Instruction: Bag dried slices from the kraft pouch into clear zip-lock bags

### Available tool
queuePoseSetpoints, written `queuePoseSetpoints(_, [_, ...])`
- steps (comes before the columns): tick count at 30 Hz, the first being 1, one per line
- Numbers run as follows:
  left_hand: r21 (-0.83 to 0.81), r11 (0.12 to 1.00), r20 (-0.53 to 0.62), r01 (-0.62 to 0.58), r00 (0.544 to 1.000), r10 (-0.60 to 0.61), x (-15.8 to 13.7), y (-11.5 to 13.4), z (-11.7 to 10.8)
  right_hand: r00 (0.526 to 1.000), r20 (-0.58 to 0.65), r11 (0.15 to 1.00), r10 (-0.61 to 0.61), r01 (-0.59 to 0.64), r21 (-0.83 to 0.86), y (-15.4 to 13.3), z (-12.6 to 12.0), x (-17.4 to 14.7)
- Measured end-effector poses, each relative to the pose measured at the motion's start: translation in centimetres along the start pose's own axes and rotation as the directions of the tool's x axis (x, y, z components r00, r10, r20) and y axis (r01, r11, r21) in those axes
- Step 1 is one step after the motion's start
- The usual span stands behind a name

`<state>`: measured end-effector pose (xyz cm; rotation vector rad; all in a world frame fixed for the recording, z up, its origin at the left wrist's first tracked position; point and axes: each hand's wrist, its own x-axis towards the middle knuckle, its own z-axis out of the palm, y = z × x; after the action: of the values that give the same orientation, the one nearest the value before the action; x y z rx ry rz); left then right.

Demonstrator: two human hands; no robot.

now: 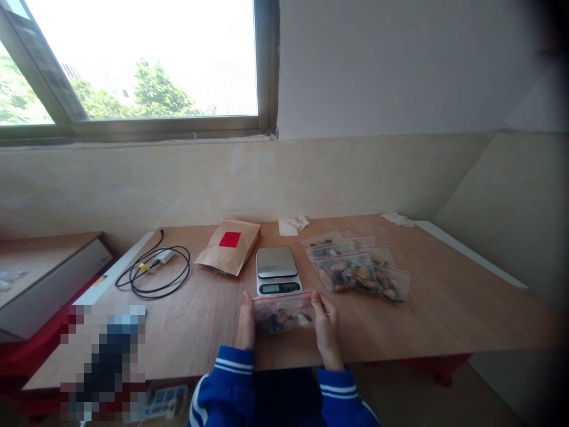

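Between my two hands a clear zip bag point(284, 314) with a red strip along its top hangs just in front of the scale. Dark and light brown dried pieces lie in its lower part. My left hand point(246, 323) grips the bag's left end, thumb at the top corner. At the right end, my right hand point(326, 323) pinches the upper corner between thumb and fingers. Behind the bag stands a digital kitchen scale point(276, 264) with a steel plate, its small display facing me. Nothing lies on the plate.
Several filled zip bags point(351, 273) overlap right of the scale. A brown paper pouch point(229, 252) with a red label lies left of it. Further left is a coiled black cable point(153, 290). Crumpled white paper point(297, 223) rests near the wall. A blurred-out patch covers the table's left front.
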<state>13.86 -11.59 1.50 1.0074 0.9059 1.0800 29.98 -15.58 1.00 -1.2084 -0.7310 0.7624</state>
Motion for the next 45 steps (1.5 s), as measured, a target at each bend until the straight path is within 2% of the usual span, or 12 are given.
queuePoseSetpoints(3, [-0.029,0.999,0.07,-0.036,0.997,0.038,0.4,-0.2,-0.3,0.995,-0.086,0.997,-0.048,0.043,-0.062,-0.9,-1.3,0.7])
queuePoseSetpoints(7, [0.025,0.985,-0.056,-0.172,0.983,0.173,0.8,-0.4,-1.4,0.959,-0.272,0.987,-0.078,0.036,-0.156,-1.5,-6.0,4.0])
queuePoseSetpoints(13, [0.123,0.976,-0.114,-0.182,0.974,0.197,0.9,-0.8,-2.0,0.956,-0.204,0.846,-0.21,0.073,-0.529,-2.7,-12.7,9.6])
queuePoseSetpoints(17, [0.111,0.977,-0.127,-0.181,0.973,0.195,0.9,-1.0,-1.9,0.84,-0.23,0.63,-0.491,0.161,-0.76,-3.8,-13.1,10.5])
queuePoseSetpoints(19, [0.09,0.979,-0.142,-0.185,0.97,0.196,1.0,-1.0,-2.0,0.799,-0.218,0.574,-0.56,0.184,-0.798,-3.7,-12.6,10.5])
queuePoseSetpoints(22, [0.079,0.98,-0.166,-0.184,0.967,0.195,1.1,-1.2,-2.1,0.793,-0.153,0.517,-0.59,0.226,-0.825,-2.1,-11.8,9.8])
queuePoseSetpoints(28, [0.068,0.98,-0.234,-0.186,0.952,0.197,1.2,-1.3,-2.0,0.791,0.152,0.267,-0.593,0.371,-0.89,3.2,-11.0,7.8])
queuePoseSetpoints(32, [0.228,0.95,-0.437,-0.212,0.85,0.295,1.2,-1.2,-3.1,0.782,0.167,0.247,-0.601,0.38,-0.891,4.3,-11.4,7.8])
queuePoseSetpoints(36, [0.601,0.788,-0.478,-0.135,0.729,0.489,2.1,-0.2,-6.4,0.775,0.179,0.25,-0.606,0.4,-0.882,4.1,-11.6,8.1])
queuePoseSetpoints(40, [0.905,0.421,-0.286,-0.058,0.65,0.704,4.1,2.6,-9.4,0.784,0.174,0.281,-0.596,0.407,-0.869,4.1,-11.6,7.9])
queuePoseSetpoints(42, [0.965,0.261,-0.202,0.015,0.677,0.707,5.4,4.4,-10.2,0.79,0.171,0.296,-0.589,0.408,-0.864,4.0,-11.5,7.8])
queuePoseSetpoints(45, [0.983,0.1,-0.182,0.153,0.788,0.589,7.4,6.6,-11.0,0.797,0.165,0.316,-0.581,0.407,-0.857,3.9,-11.5,7.7])
